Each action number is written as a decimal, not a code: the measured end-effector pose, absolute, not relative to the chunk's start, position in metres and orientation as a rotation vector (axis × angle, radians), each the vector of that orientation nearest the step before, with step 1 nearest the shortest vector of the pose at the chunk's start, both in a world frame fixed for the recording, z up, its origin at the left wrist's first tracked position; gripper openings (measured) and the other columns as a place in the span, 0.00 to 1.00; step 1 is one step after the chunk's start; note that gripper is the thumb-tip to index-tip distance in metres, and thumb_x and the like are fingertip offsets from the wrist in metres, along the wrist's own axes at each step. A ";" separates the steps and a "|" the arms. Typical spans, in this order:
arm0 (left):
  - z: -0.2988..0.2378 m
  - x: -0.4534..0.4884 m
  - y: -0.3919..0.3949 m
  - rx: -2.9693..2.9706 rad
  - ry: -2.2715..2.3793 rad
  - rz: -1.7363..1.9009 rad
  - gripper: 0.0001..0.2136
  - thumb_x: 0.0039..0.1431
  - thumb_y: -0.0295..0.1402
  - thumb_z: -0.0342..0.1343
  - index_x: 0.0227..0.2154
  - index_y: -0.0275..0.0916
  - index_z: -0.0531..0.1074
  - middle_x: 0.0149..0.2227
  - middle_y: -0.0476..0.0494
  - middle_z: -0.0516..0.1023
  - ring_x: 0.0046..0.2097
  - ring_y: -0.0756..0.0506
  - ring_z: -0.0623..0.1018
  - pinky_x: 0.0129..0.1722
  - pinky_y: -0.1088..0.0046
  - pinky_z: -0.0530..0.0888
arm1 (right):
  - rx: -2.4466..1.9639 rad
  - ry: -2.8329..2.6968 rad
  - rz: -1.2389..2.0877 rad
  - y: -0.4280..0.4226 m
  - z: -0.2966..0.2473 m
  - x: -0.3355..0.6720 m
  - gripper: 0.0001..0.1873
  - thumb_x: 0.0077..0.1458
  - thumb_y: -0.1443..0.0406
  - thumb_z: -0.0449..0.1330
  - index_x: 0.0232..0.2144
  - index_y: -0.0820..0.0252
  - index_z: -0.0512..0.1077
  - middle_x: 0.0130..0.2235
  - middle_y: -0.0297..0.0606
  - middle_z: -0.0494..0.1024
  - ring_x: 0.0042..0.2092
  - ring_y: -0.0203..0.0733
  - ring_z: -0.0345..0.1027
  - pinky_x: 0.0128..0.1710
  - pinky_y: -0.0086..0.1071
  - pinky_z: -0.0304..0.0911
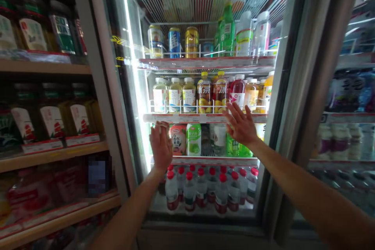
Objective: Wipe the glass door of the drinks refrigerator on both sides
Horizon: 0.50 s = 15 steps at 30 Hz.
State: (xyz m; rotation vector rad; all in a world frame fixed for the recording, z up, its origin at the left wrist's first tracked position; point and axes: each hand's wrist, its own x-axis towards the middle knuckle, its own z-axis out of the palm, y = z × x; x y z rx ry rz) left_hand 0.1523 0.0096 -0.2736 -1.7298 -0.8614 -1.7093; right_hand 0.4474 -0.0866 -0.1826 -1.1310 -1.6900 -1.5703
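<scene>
Both my arms reach forward to a lit drinks cooler with a glass door. My left hand (161, 146) is raised with its fingers up, near the left side of the lower shelf, beside a red tea carton (178, 139). My right hand (241, 123) has its fingers spread in front of the right part of the shelves, partly covering a green bottle (232, 145). Neither hand holds anything. Whether the palms touch the glass I cannot tell. Between the hands show a green-and-white bottle (193, 139) and yellow-capped tea bottles (204, 93).
Red-capped water bottles (189, 192) stand at the cooler's bottom, cans (175, 42) higher up. A metal door frame (310, 86) runs down the right. On the left, wooden shelves (52, 154) hold large bottles (52, 115). Another drinks cooler section continues at the far right.
</scene>
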 end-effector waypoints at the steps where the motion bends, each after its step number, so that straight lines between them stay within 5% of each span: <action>1: -0.276 0.161 0.006 -1.795 -0.746 -1.628 0.27 0.60 0.29 0.45 0.63 0.40 0.48 0.65 0.36 0.50 0.66 0.41 0.46 0.63 0.55 0.51 | -1.132 -1.691 -1.569 -0.087 -0.183 0.448 0.35 0.57 0.64 0.49 0.64 0.53 0.42 0.65 0.40 0.51 0.65 0.46 0.44 0.63 0.49 0.36; 6: -0.268 0.158 0.012 -1.880 -0.571 -1.464 0.22 0.60 0.27 0.46 0.58 0.47 0.59 0.59 0.42 0.64 0.65 0.45 0.53 0.64 0.56 0.46 | -1.146 -1.704 -1.548 -0.087 -0.183 0.449 0.33 0.57 0.64 0.49 0.63 0.53 0.45 0.65 0.40 0.51 0.66 0.45 0.42 0.63 0.50 0.37; 11: -0.255 0.139 0.025 -1.514 -0.983 -1.916 0.25 0.62 0.31 0.42 0.62 0.36 0.50 0.65 0.32 0.47 0.66 0.41 0.46 0.62 0.50 0.48 | -1.116 -1.710 -1.542 -0.087 -0.183 0.449 0.35 0.56 0.64 0.49 0.64 0.54 0.43 0.65 0.41 0.50 0.66 0.46 0.41 0.63 0.51 0.36; 15: -0.272 0.180 0.007 -1.843 -0.700 -1.614 0.25 0.61 0.27 0.44 0.61 0.41 0.52 0.63 0.37 0.56 0.66 0.43 0.48 0.64 0.55 0.48 | -1.159 -1.702 -1.543 -0.087 -0.184 0.449 0.36 0.56 0.64 0.49 0.64 0.52 0.39 0.66 0.38 0.47 0.66 0.46 0.41 0.63 0.50 0.36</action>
